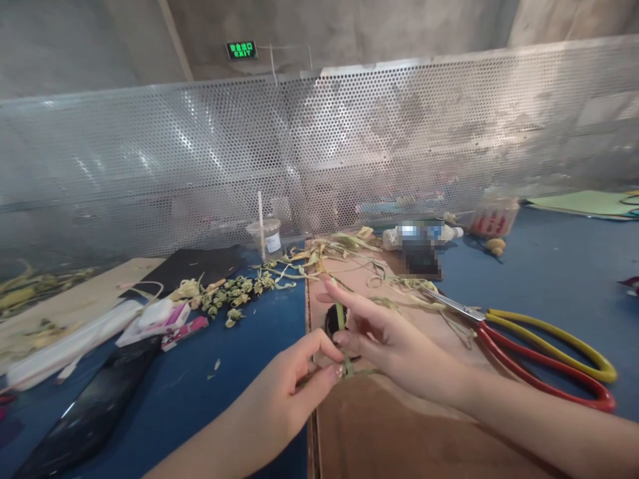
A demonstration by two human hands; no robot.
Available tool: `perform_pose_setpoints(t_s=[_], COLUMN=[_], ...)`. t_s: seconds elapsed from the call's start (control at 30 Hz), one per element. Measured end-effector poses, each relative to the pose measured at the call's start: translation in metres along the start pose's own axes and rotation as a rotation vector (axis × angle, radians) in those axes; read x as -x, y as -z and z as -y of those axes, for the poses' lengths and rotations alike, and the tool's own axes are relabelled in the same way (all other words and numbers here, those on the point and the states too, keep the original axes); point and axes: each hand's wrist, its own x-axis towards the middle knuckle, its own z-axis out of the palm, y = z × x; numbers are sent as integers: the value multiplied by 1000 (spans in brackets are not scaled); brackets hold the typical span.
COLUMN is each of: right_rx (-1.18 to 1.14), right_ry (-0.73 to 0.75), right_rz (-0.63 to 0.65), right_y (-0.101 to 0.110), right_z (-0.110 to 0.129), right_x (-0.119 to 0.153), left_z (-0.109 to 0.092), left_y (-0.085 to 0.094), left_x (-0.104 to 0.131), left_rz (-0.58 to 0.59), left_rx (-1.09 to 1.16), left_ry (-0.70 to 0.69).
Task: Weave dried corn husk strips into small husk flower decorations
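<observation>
A green plant strip (341, 315) runs upright between my hands, with a small knotted part (348, 366) at its lower end. My left hand (294, 382) pinches this lower part between thumb and forefinger. From the right, my right hand (382, 336) closes its thumb and fingers round the strip higher up, with the forefinger stretched past it. Just behind the strip is a round black object (331, 320), partly hidden by my fingers.
Scissors (479, 314) with yellow and red handles lie at the right. Dried strips (344, 245) are strewn behind my hands. A cup (265, 238) with a straw, small woven green pieces (234, 296) and a black phone (94, 406) are at the left.
</observation>
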Motion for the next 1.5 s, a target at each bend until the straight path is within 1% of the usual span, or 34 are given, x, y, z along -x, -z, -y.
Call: perform_pose_setpoints(t_s=[0.13, 0.2, 0.23, 0.3, 0.4, 0.5, 0.6, 0.67, 0.77, 0.83, 0.93, 1.03, 1.13, 1.23, 1.3, 1.37, 1.43, 1.5], right_rx=[75, 120, 145, 188, 221, 277, 330, 336, 325, 323, 283, 156, 62, 79, 106, 121, 125, 114], right_ry=[33, 110, 161, 229, 236, 259, 301, 296, 279, 285, 263, 170, 137, 165, 188, 213, 210, 183], right_rz=[-37, -28, -18, -7, -11, -2, 9, 11, 10, 3, -10, 7, 93, 166, 142, 75, 6, -28], right_y=[-2, -3, -3, -3, -3, -4, -5, -6, -7, -7, -6, -3, -1, -1, -3, -6, -9, -12], right_z=[-1, -3, -4, -6, -7, -8, -9, -9, -9, -8, -9, -10, -12, -14, -15, -16, -17, -18], right_x=[-1, -1, -1, -1, -1, -2, -3, -3, -3, -3, -3, -4, -6, -8, -9, -9, -8, -6], left_z=[12, 19, 21, 21, 17, 16, 17, 18, 16, 16, 19, 24, 26, 27, 28, 29, 28, 24], left_y=[0, -2, -3, -5, -6, -5, -4, -3, -1, 0, -1, -2, 0, 1, 2, 3, 4, 6], left_x=[-7, -11, -13, -15, -17, -18, -18, -18, -16, -16, -17, -20, -23, -23, -22, -21, -20, -19], left_rz=[8, -25, -56, -102, -110, -91, -88, -66, 11, 22, -35, -65, -106, -118, -104, -110, -135, -145], left_rx=[144, 198, 204, 223, 279, 304, 277, 246, 195, 172, 162, 155, 190, 206, 218, 234, 236, 226], left_ry=[-56, -46, -19, 46, 106, 127, 122, 104, 84, 63, 6, -33, -64, -55, -63, -99, -137, -150])
